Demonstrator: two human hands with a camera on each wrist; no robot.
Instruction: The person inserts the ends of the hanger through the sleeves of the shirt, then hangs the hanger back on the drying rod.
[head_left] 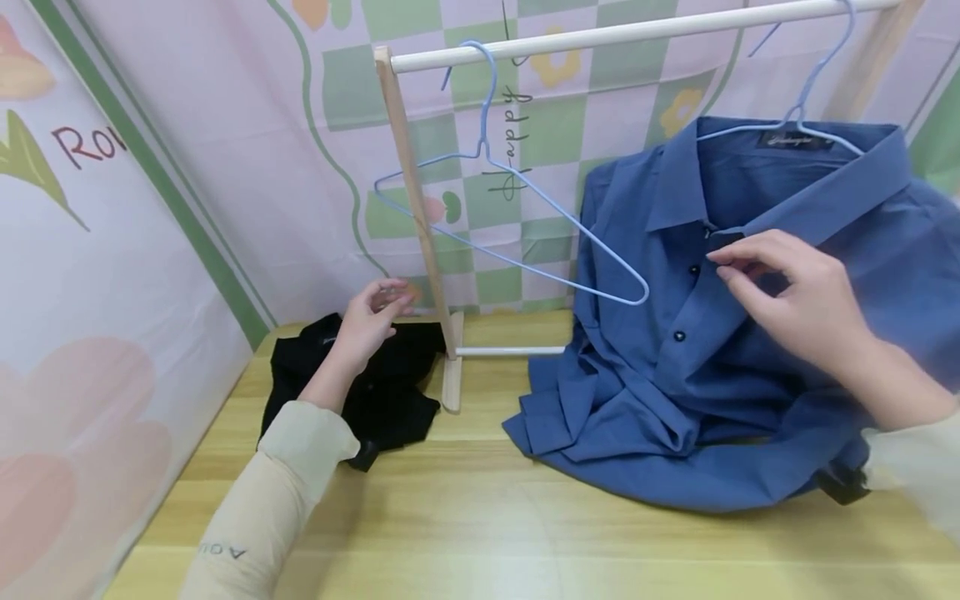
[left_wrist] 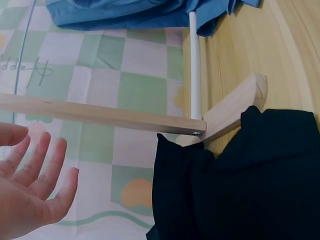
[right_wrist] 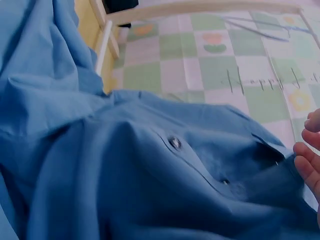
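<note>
A blue button-up shirt [head_left: 637, 367] hangs by its collar on a light blue hanger [head_left: 798, 112], its lower part and sleeves heaped on the table. Right in front of its collar opening is my right hand [head_left: 802, 292], thumb and index fingertips close together with a small gap between them. In the right wrist view, the fingertips [right_wrist: 307, 162] are beside the shirt's collar edge. My left hand [head_left: 367, 321] is raised beside the rack's wooden post, its fingers loosely bent and holding nothing. Below it lies a crumpled black garment [head_left: 397, 408], partly covered by my forearm.
A second light blue hanger [head_left: 540, 271] hangs bare from the white rail [head_left: 637, 32], near the wooden post [head_left: 420, 217]. A low white crossbar [head_left: 510, 351] joins the rack's foot [head_left: 452, 383]. Printed cloth walls stand behind and at the left of the wooden table [head_left: 450, 517].
</note>
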